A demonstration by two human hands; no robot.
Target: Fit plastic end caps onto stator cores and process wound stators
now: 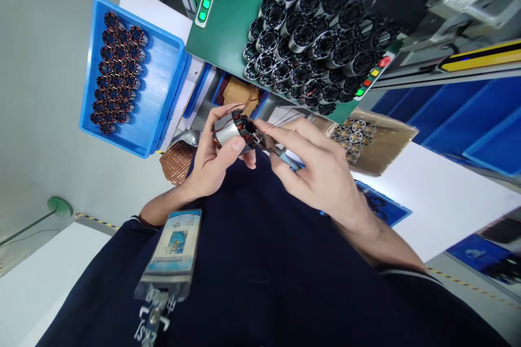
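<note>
My left hand (214, 160) is closed around a motor stator (233, 129), a silver cylinder with copper windings, held close in front of my chest. My right hand (321, 165) is closed on a small blue-handled tool (287, 158) whose tip meets the stator's end. Its fingers also pinch thin copper wires (280, 122) leading from the stator. Both hands touch at the stator.
A blue tray (163, 92) on the left holds several wound stators (118, 73). A green table (232, 16) carries several black stators (317, 38). A cardboard box (391, 141) with round parts sits to the right, with blue bins (468, 114) beyond. A badge (175, 246) hangs on my chest.
</note>
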